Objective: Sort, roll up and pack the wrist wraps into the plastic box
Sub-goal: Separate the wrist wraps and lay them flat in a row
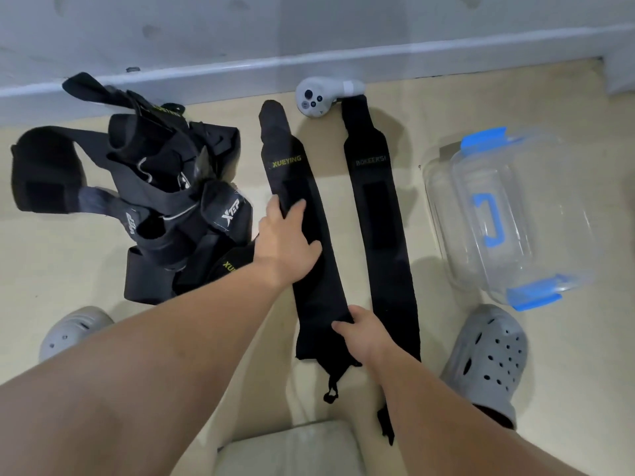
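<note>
Closest in, a pale cushion [292, 451] sits between the person's legs, with a grey clog [488, 355] on the right foot and another clog [72, 329] on the left, both on the beige floor [577, 389]. Just beyond the cushion, the right hand [359, 333] rests on the near end of a long black wrist wrap marked XUEYING [319, 290], thumb pointing left across the fabric. Its fingers are hidden, so I cannot tell whether it pinches the wrap or only presses it. Farther up the same wrap, the left hand [287, 235] lies flat, fingers straight and relaxed, pressing the fabric to the floor. This wrap is stretched out lengthwise away from the person. Just to its right, a second black wrap marked BOKEERSI [385, 214] lies parallel, apart from it by a strip of floor. To the left, a tangled pile of black wraps [147, 187] sits in a heap, touching the left forearm's side. To the right of the two flat wraps stands the clear plastic box [446, 201] with blue clips and a blue handle. At the far end, a white handheld controller [318, 96] lies beside the skirting board [171, 75].
</note>
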